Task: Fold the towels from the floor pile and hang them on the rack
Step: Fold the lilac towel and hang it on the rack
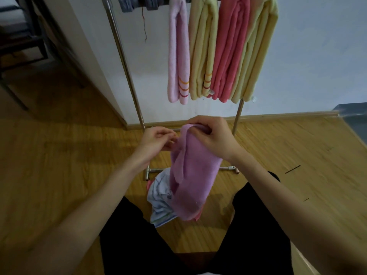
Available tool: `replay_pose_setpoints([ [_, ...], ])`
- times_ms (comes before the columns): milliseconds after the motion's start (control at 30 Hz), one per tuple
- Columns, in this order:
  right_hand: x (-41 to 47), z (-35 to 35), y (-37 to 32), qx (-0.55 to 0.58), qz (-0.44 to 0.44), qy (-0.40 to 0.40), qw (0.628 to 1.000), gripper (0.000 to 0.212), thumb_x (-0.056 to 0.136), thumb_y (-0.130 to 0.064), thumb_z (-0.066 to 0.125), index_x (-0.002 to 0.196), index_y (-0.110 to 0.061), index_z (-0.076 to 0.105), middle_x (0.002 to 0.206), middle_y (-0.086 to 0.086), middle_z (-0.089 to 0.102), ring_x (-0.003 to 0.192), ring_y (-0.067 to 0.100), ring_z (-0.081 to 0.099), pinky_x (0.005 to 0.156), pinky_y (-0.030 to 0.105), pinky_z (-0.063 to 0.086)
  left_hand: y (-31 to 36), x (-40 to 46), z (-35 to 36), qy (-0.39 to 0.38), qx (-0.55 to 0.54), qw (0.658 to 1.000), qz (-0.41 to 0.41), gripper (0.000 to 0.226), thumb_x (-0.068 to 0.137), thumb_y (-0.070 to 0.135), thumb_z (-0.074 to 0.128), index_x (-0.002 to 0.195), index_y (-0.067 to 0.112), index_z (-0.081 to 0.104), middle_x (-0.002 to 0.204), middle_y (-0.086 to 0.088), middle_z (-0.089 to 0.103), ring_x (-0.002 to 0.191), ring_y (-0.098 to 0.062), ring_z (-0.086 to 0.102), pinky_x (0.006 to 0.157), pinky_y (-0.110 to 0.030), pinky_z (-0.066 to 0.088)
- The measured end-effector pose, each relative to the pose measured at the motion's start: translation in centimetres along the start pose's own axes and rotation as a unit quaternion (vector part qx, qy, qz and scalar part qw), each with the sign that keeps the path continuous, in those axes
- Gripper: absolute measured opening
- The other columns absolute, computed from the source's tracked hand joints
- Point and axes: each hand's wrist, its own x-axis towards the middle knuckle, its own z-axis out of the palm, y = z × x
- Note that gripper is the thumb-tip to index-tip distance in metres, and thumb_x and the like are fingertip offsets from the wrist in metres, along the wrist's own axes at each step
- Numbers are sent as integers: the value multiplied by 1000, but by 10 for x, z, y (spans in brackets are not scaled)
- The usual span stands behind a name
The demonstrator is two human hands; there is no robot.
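A lilac towel [190,171] hung in the air above the floor, bunched lengthwise, its top edge gathered just below the hanging towels and its lower end dangling in front of the pile on the floor. The right hand [214,137] gripped that top edge from above, fingers curled down and clamped on the cloth. The left hand [156,138] was at the towel's left edge, its fingers [170,135] curled and drawn together there, though the cloth hid whether they actually pinched it. Behind the towel's lower end lay the floor pile [160,201]: a white towel with thin coloured stripes on top, and a bit of coral cloth showing at its edges. The pile rested on the wooden floor [69,159] between the person's legs in black shorts [127,241], near the front foot bar of the metal rack [127,62]. On the rack, against the white wall, folded towels hung side by side: a pale pink towel [177,56] with orange and red stripes near its end, a yellow towel [202,52] with similar stripes, a coral towel [231,48], and another yellow towel [258,50] farthest right. Grey cloth [125,4] hung at the rack's top left, only partly in view.
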Motion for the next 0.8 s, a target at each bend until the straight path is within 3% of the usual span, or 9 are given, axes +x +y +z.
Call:
replay_pose_setpoints([
  [133,13,6,-1,-12,1,-11,1000,18,81,0,58,85,-9,73,72,-11,67,69,-2,59,65,11,42,0,-16,-6,-12,108,984,144,18,82,0,67,99,8,66,89,1,69,78,-6,65,69,-16,53],
  [233,15,10,-4,-19,2,-21,1000,18,80,1,60,84,-9,74,67,-22,61,64,-7,57,61,6,38,-6,-23,-7,-8,170,965,198,27,77,20,77,102,17,65,88,7,68,79,-8,65,68,-19,53],
  [367,14,13,-8,-9,6,-39,999,16,80,-3,63,84,-12,75,67,-16,65,64,-2,58,61,10,42,-8,-25,-3,32,213,950,225,29,76,39,75,96,22,63,79,12,64,71,-5,63,62,-19,53],
  [500,11,14,-11,-9,-4,-42,999,15,81,-5,64,87,-13,76,76,-5,72,74,8,65,66,17,49,-13,-27,2,56,259,926,267,10,87,20,62,92,12,63,79,5,63,69,-8,60,61,-28,53],
  [633,7,7,-10,-5,-7,-36,999,16,82,-5,65,90,-13,76,81,-4,73,79,7,67,70,16,51,-26,-28,1,36,277,923,267,14,94,16,51,90,8,62,76,-1,61,64,-11,57,55,-30,48],
  [800,-3,6,0,-22,-30,-47,998,5,84,-12,69,81,-12,73,66,-8,66,62,8,57,58,17,42,-35,-27,1,41,239,947,211,18,100,15,40,93,11,56,67,-6,54,51,-14,47,45,-23,34],
])
